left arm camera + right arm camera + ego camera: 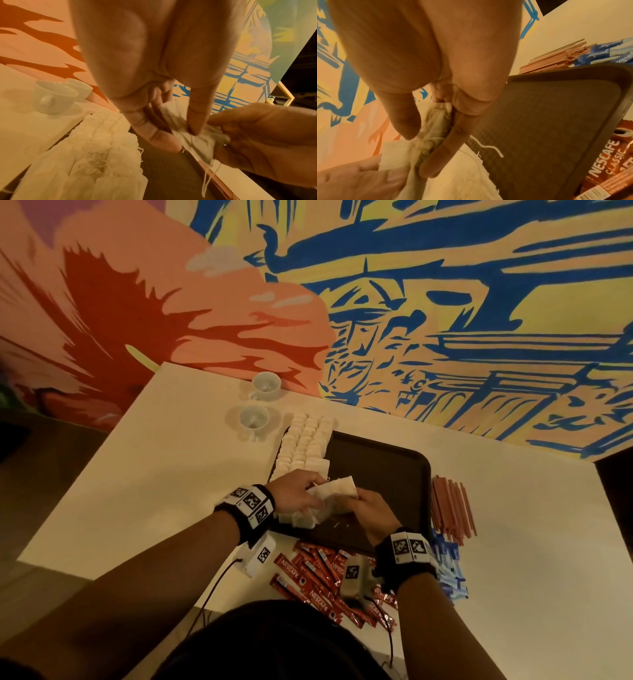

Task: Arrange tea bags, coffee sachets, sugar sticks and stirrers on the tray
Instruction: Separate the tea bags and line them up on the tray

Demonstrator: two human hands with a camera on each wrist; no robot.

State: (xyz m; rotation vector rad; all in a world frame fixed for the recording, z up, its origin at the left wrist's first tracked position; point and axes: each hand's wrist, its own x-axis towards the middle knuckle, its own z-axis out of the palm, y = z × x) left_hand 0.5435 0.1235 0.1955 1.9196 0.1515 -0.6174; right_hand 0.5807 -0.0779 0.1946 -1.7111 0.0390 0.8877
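A dark brown tray (387,474) lies on the white table, with rows of white tea bags (308,440) along its left side. Over the tray's near left part both hands hold a small bunch of tea bags (337,491). My left hand (301,494) pinches the bunch (193,138) between thumb and fingers. My right hand (363,508) grips the same bunch (426,136) from the right. Red coffee sachets (318,577) lie in a heap before the tray. Blue sugar sticks (448,566) and pink stirrers (452,508) lie to its right.
Two white cups (255,419) stand on the table behind the tray's left corner, near the painted wall (445,302). Loose strings (488,143) from tea bags lie on the tray floor. The table's right part (548,542) is bare.
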